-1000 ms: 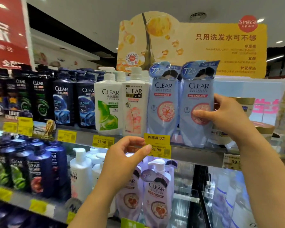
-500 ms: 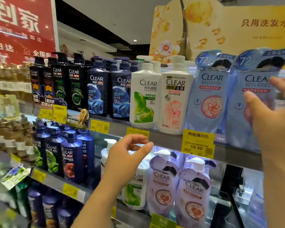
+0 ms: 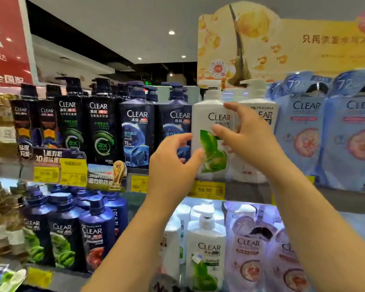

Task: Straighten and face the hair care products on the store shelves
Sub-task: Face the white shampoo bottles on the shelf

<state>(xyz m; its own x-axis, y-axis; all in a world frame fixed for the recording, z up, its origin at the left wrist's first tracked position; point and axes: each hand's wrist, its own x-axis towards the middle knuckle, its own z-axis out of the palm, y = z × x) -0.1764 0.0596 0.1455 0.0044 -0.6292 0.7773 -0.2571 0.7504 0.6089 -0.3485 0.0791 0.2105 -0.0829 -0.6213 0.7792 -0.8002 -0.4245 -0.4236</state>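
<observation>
A white CLEAR pump bottle with a green leaf label (image 3: 207, 106) stands upright on the upper shelf (image 3: 251, 191), label facing me. My left hand (image 3: 173, 165) is at its left lower side, thumb over the leaf, fingers spread. On the bottle's right side is my right hand (image 3: 247, 135), with thumb and forefinger apart across the label. Neither hand clearly grips it. A second white CLEAR bottle (image 3: 259, 104) stands just right, partly hidden by my right hand. Dark blue bottles (image 3: 137, 127) and black bottles (image 3: 99, 127) line the left; pale blue pouches (image 3: 303, 131) stand at the right.
On the lower shelf stand dark blue bottles (image 3: 61, 234), a white pump bottle (image 3: 207, 249) and lilac pouches (image 3: 249, 249). Yellow price tags (image 3: 207, 189) hang on the shelf edge. A yellow display card (image 3: 282, 45) rises behind, and a red sign (image 3: 6, 39) hangs at the upper left.
My right hand left the pale blue pouch and moved left to the green-leaf bottle. My left hand rose from below the shelf edge to the bottle's left side. The view shifted left.
</observation>
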